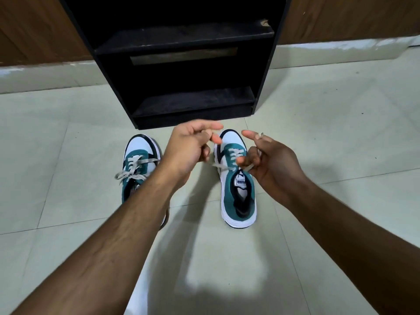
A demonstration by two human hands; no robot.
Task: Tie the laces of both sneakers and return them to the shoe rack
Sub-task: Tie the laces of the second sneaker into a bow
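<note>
Hands work above the right-side teal-and-white leather sneaker (237, 178) on the pale tiled floor (68, 137). The right hand (270, 164) pinches its grey lace (248, 167); the left hand (188, 146) curls, its grip unclear. A slack lace could slip loose. Beside it, the other teal sneaker (138, 164) looks tied. Just beyond stands the empty black wooden shoe rack (181, 39), with open floor all round.

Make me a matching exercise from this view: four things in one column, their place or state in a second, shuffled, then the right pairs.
Things:
1. left sneaker
2. right sneaker
3. shoe rack
4. right hand

States:
A. black, shelves bare
B. fingers curled around a lace
C. partly hidden by a forearm
D. on the floor between the two hands, heel toward the camera

Pairs: 1-C, 2-D, 3-A, 4-B
</note>
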